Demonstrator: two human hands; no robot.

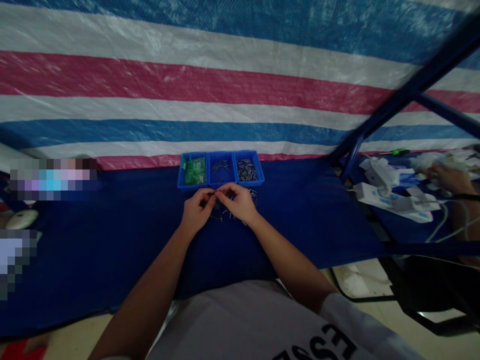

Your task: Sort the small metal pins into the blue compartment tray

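Note:
My left hand [198, 208] and my right hand [239, 201] meet fingertip to fingertip just in front of a row of three joined blue bins. Both are closed in a pinch. Whatever lies between the fingers is too small and dark to make out. Slim metal pins [221, 218], possibly rivets, lie scattered on the dark blue cloth under and around my hands. The left bin [180, 176] contains green plastic packets [194, 170]. A few pins rest in the middle bin [222, 185], while the right bin [260, 167] holds a dense pile of them.
A striped tarp [225, 85] hangs behind the blue-covered surface [131, 225]. To the right are a blue metal frame [375, 120], a white power strip [393, 202] with cables, and another person's hand [452, 179] among plastic bags. A white rounded object [22, 218] sits far left.

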